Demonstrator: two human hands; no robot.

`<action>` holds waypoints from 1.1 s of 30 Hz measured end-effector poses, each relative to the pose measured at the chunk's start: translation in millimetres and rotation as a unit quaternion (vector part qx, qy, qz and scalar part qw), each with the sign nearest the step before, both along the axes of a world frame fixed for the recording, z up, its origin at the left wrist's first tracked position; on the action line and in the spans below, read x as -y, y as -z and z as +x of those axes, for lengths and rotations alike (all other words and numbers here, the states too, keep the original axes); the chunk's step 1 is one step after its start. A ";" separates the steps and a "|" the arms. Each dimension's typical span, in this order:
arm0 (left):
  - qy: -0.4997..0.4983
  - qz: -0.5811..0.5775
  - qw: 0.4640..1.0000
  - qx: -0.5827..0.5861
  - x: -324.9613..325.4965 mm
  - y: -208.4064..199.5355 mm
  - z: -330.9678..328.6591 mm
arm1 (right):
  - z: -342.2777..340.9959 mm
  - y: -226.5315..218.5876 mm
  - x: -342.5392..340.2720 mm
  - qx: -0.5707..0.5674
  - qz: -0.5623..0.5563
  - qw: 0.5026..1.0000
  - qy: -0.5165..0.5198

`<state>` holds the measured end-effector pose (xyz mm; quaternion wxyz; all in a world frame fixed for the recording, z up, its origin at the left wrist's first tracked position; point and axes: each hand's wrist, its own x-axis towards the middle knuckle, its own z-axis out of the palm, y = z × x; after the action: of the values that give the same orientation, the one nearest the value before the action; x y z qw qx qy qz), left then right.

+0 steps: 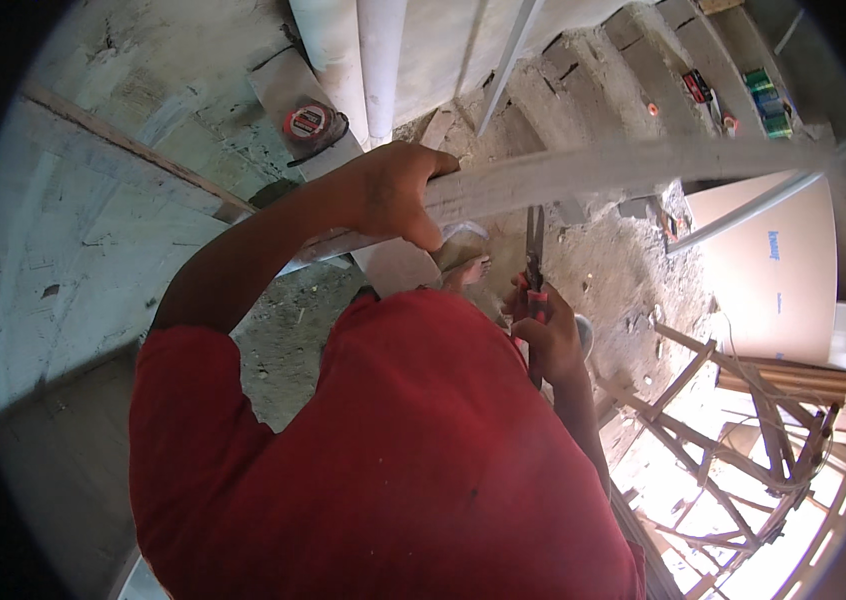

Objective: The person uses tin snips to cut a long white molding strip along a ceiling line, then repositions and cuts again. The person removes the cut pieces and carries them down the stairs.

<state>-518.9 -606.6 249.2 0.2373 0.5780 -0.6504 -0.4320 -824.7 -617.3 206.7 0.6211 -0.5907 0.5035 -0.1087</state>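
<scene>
Dusty stairs; hands grip profile, snips.

The person wears a red short-sleeved shirt. The fabric is plain, with no visible print, seams or pockets on the area in view; a few small pale specks and one dark speck mark the cloth. The left sleeve ends above the elbow, leaving the forearm bare. The right sleeve is not clearly distinguishable from the shirt body. Both hands, left and right, are bare: no gloves, rings or wristwear visible. One foot shows beyond the shirt edge; its footwear cannot be determined.
</scene>
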 end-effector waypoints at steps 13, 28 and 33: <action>-0.021 0.199 0.878 -0.435 4.5 13.5 -6.3 | 18.6 -54.8 -2.7 -0.052 -0.121 0.982 -0.133; -0.062 0.062 0.993 -0.074 -1.6 11.2 3.2 | 33.0 -48.6 -8.2 -0.104 -0.133 0.976 -0.134; -0.123 -0.010 0.986 0.113 -4.5 2.4 -10.0 | 34.2 -45.8 -12.2 -0.111 -0.140 0.976 -0.126</action>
<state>-528.9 -602.1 246.9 0.2195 0.6964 -0.6008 -0.3252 -790.5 -605.1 252.5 0.4810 -0.7392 0.4704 -0.0328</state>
